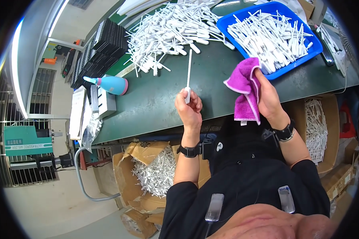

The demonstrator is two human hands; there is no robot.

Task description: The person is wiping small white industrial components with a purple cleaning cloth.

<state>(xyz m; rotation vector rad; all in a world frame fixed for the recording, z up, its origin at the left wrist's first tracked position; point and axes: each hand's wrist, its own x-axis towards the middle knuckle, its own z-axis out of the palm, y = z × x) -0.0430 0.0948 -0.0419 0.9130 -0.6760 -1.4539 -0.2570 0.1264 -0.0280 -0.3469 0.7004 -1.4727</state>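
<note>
Above the front edge of the green table, my left hand (pixel 189 106) pinches a white plastic stick (pixel 189 75) by its thicker handle end. Its thin shaft points up and away from me, toward a large pile of similar white sticks (pixel 163 34). To the right, my right hand (pixel 268 95) is closed on a purple cloth (pixel 246 89) with a pale stitched edge, and the cloth hangs down past the table edge. The cloth and the stick are apart. Just beyond my right hand stands a blue tray (pixel 289 67) filled with more white sticks.
A light-blue squeeze bottle (pixel 112 85) lies on the left of the green table (pixel 155 103), near stacked black trays (pixel 103 46) and papers (pixel 78 111). Cardboard boxes of white sticks stand on the floor, one at left (pixel 123 171), another at right (pixel 331 135).
</note>
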